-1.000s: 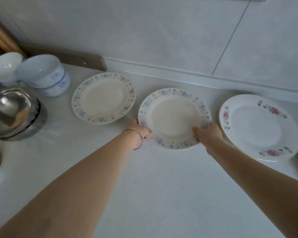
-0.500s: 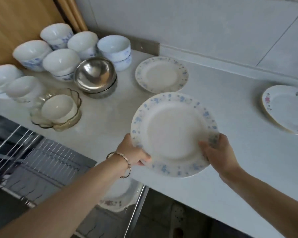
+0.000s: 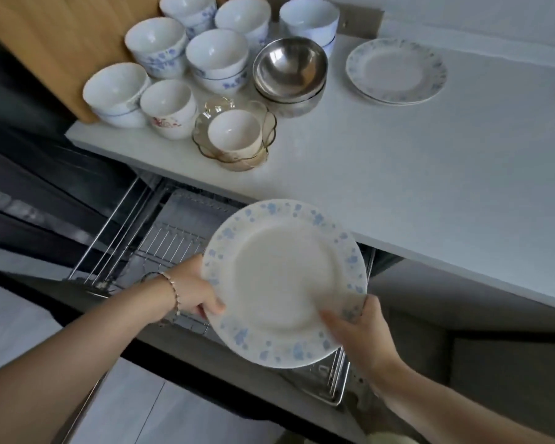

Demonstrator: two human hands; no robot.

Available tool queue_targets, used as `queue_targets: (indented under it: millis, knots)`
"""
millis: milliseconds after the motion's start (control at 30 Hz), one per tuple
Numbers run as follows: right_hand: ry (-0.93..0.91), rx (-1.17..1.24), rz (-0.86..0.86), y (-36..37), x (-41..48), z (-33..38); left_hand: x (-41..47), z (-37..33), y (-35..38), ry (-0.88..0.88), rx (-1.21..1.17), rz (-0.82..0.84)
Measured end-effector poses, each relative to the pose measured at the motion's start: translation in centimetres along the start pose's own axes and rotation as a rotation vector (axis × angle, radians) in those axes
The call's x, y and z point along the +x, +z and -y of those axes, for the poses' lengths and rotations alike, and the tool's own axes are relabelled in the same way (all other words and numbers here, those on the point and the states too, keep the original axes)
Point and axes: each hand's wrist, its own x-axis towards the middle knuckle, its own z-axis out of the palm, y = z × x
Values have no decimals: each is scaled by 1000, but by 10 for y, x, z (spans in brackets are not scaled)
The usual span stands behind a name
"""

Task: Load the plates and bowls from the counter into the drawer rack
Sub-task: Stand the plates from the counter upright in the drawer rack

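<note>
Starting far left: drawer rack (image 3: 173,241) pulled out below the counter (image 3: 430,193) front edge, wire slots showing. Next, left hand (image 3: 196,293) curled round the near-left rim of the blue-flowered plate (image 3: 284,283). Held in the air right over the rack, nearly flat, not in a slot yet. Then right hand (image 3: 362,334) pinching the near-right rim. Up at the counter's back left corner, a crowd of white bowls (image 3: 218,52), then steel bowls (image 3: 290,68), then a second plate (image 3: 396,70) by the back edge. Could easily clip the counter's front edge going down, or land flat across the wires if not tipped upright first. No brand or writing readable anywhere.
</note>
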Motion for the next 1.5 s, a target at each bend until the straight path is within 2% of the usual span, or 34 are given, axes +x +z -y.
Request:
queue_targets:
  millis: [267,533,833,1000,1167,1267,1400,1500]
  knots:
    - [250,-120,-46,33,46,-73,69,56,43,-227,-40,49]
    - [402,-32,-176,29,133,-108,158,28,97,-276,37,29]
    - [484,83,-307,48,174,-117,221,15,112,-246,200,-172]
    - [534,131,-372,60,182,-117,235,16,119,-132,318,-328]
    - [423,105,-481,58,195,-117,242,21,137,-83,194,-408]
    - [374,64,-455,55,198,-116,238,24,144,-49,67,-417]
    - [362,-87,-353,51,197,-119,225,24,155,-203,-187,-284]
    - [343,-72,-326,49,193,-119,221,25,156,-249,-321,-227]
